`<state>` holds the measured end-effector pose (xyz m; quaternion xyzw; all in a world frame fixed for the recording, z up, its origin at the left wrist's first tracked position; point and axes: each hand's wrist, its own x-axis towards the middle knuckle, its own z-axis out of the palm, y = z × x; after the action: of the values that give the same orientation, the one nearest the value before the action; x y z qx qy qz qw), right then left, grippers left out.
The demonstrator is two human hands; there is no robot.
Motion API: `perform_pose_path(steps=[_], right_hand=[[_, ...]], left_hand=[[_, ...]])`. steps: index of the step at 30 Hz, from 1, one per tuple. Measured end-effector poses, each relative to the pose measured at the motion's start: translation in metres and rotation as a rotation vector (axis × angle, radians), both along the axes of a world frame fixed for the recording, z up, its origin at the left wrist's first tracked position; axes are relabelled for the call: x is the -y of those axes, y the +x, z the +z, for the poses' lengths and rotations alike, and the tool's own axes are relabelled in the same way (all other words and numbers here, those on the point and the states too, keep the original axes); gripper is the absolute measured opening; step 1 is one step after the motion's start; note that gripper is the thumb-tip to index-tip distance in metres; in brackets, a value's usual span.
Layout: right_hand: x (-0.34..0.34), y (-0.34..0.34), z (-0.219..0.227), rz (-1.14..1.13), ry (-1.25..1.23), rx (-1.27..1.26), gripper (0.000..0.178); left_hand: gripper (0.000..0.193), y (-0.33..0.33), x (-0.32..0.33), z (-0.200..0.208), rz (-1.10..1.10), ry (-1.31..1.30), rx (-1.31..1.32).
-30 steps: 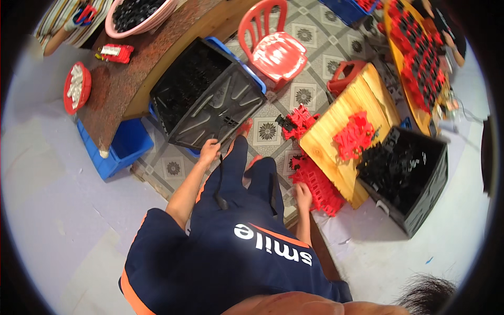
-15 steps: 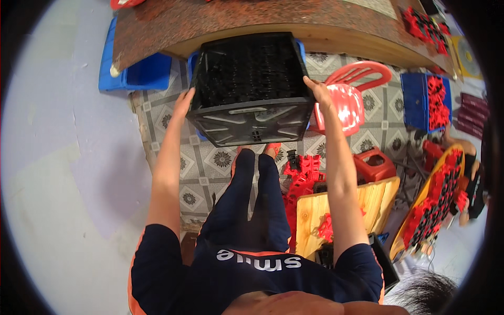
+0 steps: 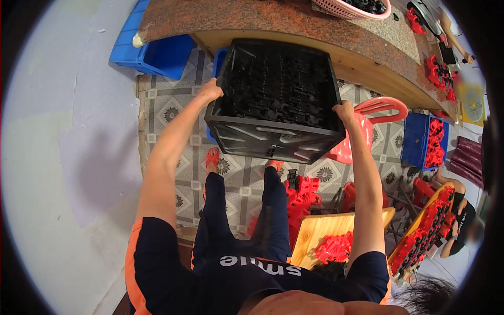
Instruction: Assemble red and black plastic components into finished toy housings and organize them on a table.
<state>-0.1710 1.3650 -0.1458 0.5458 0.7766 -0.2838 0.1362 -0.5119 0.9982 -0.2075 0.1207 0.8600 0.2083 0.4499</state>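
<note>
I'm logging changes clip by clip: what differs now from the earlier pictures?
The left hand has gone from the black crate's near edge to its left side; the right hand, earlier by the red parts, now grips its right side. The crate has shifted rightward relative to the blue container, which now shows only at the left. The feet stand wider apart. The red chair and blue bin stayed put.

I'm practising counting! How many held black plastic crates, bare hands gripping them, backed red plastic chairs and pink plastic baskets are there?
Held black crate: 1
Gripping left hand and right hand: 2
Backed red chair: 1
Pink basket: 1
Total: 5
</note>
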Motion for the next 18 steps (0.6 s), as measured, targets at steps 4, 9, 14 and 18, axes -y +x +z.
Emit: perform_pose_path(steps=[4,9,14,18], right_hand=[[0.017,0.023,0.029,-0.059,0.059,-0.052,0.038],[0.053,-0.031,0.008,-0.007,-0.064,-0.239,0.033],[0.082,-0.07,0.006,0.089,0.124,-0.334,0.039],[0.133,-0.034,0.036,0.079,0.006,-0.59,0.057]], left_hand=[[0.076,0.014,0.016,0.017,0.014,0.16,-0.101],[0.061,-0.027,0.077,-0.012,0.042,0.23,-0.066],[0.057,-0.055,0.086,-0.012,-0.063,0.107,-0.278],[0.056,-0.05,0.108,-0.007,-0.075,0.023,-0.352]])
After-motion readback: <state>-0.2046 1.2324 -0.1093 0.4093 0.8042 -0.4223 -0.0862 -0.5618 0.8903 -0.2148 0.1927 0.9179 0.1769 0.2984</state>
